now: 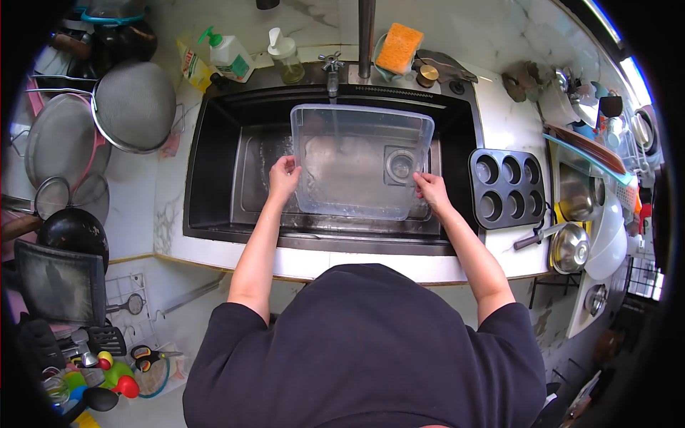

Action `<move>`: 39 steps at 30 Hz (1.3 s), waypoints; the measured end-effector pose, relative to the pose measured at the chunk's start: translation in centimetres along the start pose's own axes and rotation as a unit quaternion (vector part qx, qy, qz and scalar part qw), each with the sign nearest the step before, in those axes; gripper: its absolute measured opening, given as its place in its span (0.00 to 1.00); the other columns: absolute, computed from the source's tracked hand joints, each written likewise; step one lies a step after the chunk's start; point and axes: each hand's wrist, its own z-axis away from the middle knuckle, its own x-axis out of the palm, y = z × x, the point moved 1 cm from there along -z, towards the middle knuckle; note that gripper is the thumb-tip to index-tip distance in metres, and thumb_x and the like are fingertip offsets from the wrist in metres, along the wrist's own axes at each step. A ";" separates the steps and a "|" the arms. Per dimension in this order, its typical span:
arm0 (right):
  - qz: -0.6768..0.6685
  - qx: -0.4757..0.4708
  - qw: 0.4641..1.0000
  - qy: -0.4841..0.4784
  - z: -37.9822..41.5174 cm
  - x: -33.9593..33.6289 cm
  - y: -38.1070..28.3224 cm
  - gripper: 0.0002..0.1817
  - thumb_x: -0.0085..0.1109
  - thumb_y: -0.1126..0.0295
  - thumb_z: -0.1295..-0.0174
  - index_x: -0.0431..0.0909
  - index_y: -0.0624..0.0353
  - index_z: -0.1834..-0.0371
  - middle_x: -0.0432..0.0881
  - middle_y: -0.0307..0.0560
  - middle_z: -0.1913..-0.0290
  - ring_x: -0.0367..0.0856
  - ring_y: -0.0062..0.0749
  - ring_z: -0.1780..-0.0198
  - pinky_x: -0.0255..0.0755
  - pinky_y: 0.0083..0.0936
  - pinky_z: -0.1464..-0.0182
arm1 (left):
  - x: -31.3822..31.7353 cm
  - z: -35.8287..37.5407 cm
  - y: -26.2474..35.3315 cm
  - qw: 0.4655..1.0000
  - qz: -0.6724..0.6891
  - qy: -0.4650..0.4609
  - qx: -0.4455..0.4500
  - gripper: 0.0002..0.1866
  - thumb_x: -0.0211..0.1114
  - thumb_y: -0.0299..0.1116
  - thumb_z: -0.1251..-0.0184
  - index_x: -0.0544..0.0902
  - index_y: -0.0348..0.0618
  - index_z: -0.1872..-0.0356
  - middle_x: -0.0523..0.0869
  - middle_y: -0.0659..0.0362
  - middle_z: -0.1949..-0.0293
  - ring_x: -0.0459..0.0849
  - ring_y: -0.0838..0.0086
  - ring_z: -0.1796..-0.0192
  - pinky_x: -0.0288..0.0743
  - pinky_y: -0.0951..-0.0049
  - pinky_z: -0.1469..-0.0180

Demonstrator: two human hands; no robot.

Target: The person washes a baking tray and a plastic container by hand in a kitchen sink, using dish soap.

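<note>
A clear plastic bin (357,207) is held over the dark sink (214,164), under the faucet (332,82). My left hand (284,175) grips its left side, with the fingers closed at the wall. On the lower right side, my right hand (432,191) pinches the edge of the bin. The sink's drain (401,165) shows through the clear plastic. A thin stream of water seems to fall from the faucet into the bin.
A muffin tin (507,189) lies on the counter right of the sink. Behind the sink stand a spray bottle (232,58), a glass dispenser (285,57) and an orange sponge (399,48). Strainers (134,107) hang at the left. Bowls (609,239) crowd the right side.
</note>
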 end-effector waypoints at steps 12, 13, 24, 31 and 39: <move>0.175 -0.012 0.984 0.020 -2.4 -0.5 1.2 0.10 0.52 0.68 0.44 0.75 0.63 0.64 0.72 0.36 0.78 0.67 0.18 0.77 0.62 0.19 0.75 | 3.2 -2.1 -2.4 0.985 -0.114 -0.078 -0.102 0.13 0.56 0.29 0.48 0.72 0.36 0.60 0.80 0.50 0.65 0.79 0.66 0.64 0.72 0.71 0.63; 0.107 0.010 0.994 0.026 -2.2 -0.4 1.1 0.13 0.50 0.69 0.43 0.71 0.61 0.56 0.73 0.37 0.74 0.69 0.20 0.74 0.63 0.20 0.74 | 3.5 -2.0 -2.1 0.980 -0.146 -0.090 -0.103 0.14 0.55 0.30 0.46 0.71 0.36 0.59 0.79 0.49 0.66 0.79 0.65 0.64 0.71 0.70 0.63; 0.053 0.172 0.983 -0.045 -3.7 0.7 4.6 0.22 0.41 0.74 0.39 0.57 0.57 0.40 0.69 0.46 0.53 0.74 0.31 0.66 0.73 0.29 0.67 | 1.7 -0.3 5.6 0.978 -0.093 -0.079 -0.169 0.18 0.48 0.33 0.46 0.63 0.32 0.55 0.78 0.40 0.71 0.81 0.57 0.76 0.74 0.66 0.74; 0.039 0.176 0.979 -0.095 -2.2 5.4 1.9 0.22 0.40 0.76 0.41 0.58 0.61 0.41 0.70 0.49 0.54 0.75 0.31 0.68 0.74 0.25 0.69 | -4.1 -0.5 7.9 0.962 -0.149 -0.125 -0.191 0.21 0.47 0.29 0.48 0.63 0.29 0.52 0.78 0.38 0.65 0.82 0.56 0.70 0.75 0.64 0.62; 0.070 -0.086 0.991 0.076 -3.7 5.7 3.2 0.22 0.44 0.77 0.46 0.62 0.68 0.45 0.71 0.61 0.49 0.69 0.46 0.47 0.62 0.28 0.47 | -0.4 -3.0 -4.2 0.971 -0.095 -0.095 -0.196 0.21 0.52 0.24 0.45 0.64 0.37 0.48 0.77 0.50 0.64 0.80 0.65 0.69 0.74 0.68 0.72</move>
